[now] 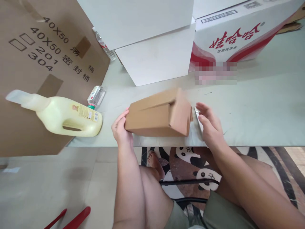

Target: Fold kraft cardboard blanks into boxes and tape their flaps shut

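"What's the biggest thing around the grip?"

"The table (257, 111), spreading beneath your left hand (121, 127) and your right hand (212, 125). Next comes the carton (78, 79), well to the left of your left hand. The white box (157, 57) is straight ahead, beyond the space between your hands, and the red-and-white box (238, 44) is farther out, beyond your right hand."

"And what do you have in your grip?"

"The brown box (147, 119). Your left hand is clasped on its left end, so it lies between your hands. Your right hand is off it, near the flapped end, which is blurred."

"Anything smaller?"

"The jug (69, 114), left of your left hand. Just beyond the jug, the clear bottle (97, 96). Smallest, a pale item (199, 122) at your right hand; I can't tell whether you're gripping it."
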### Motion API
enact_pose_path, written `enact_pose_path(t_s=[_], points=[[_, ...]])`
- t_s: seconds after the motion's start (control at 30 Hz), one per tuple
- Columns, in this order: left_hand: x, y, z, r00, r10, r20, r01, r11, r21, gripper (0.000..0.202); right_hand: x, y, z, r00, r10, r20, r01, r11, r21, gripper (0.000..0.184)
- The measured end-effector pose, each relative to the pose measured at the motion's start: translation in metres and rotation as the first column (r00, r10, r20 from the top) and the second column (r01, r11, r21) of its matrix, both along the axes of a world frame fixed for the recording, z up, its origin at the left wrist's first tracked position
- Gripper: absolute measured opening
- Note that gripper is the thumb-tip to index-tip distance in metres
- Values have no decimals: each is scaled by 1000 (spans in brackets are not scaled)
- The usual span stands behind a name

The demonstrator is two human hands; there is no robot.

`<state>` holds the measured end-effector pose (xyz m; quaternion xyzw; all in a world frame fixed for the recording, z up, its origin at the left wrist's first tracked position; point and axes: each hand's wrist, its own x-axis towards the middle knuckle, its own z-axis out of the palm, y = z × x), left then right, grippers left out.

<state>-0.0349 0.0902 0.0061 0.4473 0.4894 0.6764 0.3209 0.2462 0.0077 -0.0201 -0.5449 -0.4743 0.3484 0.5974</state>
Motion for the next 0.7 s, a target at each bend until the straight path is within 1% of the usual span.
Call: enact_pose_path(t_s=[0.03,0.07,0.1,0.13,0.17,0.2,0.23,0.3,0.37,0.43,0.47,0.5,0.53,0.57,0.6,0.63,0.67,0.7], points=[[-1,2,-2,997,57,49,-56,998,-23,25,-1,0,1,998,68,11,-67,996,-65,52],[-1,4,-4,992,102,76,-98,994,-50,27,-4,-1,2,987,162,14,-160,983,-94,54],[1,5,-7,989,122,81,-115,990,-83,28,-7,-1,3,965,262,24,-259,962,-88,58],[3,5,-10,991,114,73,-105,987,-119,29,-10,-3,5,935,349,59,-346,937,-58,61],[7,5,-14,995,78,61,-68,985,-159,30,-14,-4,6,908,401,118,-402,916,-19,64],[11,4,-17,998,16,56,-4,979,-203,33,-17,-5,8,890,415,189,-426,905,20,67],[16,3,-21,996,-64,61,78,965,-250,39,-19,-6,9,879,401,258,-427,903,52,70],[24,-1,-28,970,-226,85,241,914,-326,55,-22,-9,12,865,349,360,-405,910,92,71],[29,-4,-31,939,-338,71,339,863,-376,64,-21,-11,16,862,296,411,-373,920,122,69],[31,-9,-30,900,-433,52,410,801,-437,65,-18,-12,20,874,232,427,-334,925,181,66],[31,-11,-27,867,-494,62,460,746,-482,67,-16,-13,23,886,193,422,-310,923,229,63],[32,-14,-24,817,-570,89,520,661,-541,70,-13,-14,25,899,154,410,-285,916,281,60],[32,-16,-20,752,-648,122,575,554,-602,72,-11,-14,27,912,118,392,-259,908,330,56],[33,-19,-17,678,-719,152,610,435,-663,73,-9,-14,28,924,92,372,-237,900,366,50],[34,-20,-14,600,-781,171,619,318,-718,72,-7,-14,29,933,80,352,-223,894,388,44],[34,-21,-12,531,-829,175,604,226,-764,70,-6,-13,29,940,77,333,-213,894,394,36],[35,-21,-11,481,-862,160,578,174,-797,67,-5,-12,29,946,72,315,-198,900,388,30],[36,-21,-11,455,-882,125,552,170,-816,64,-5,-11,28,952,61,300,-178,907,381,25]])
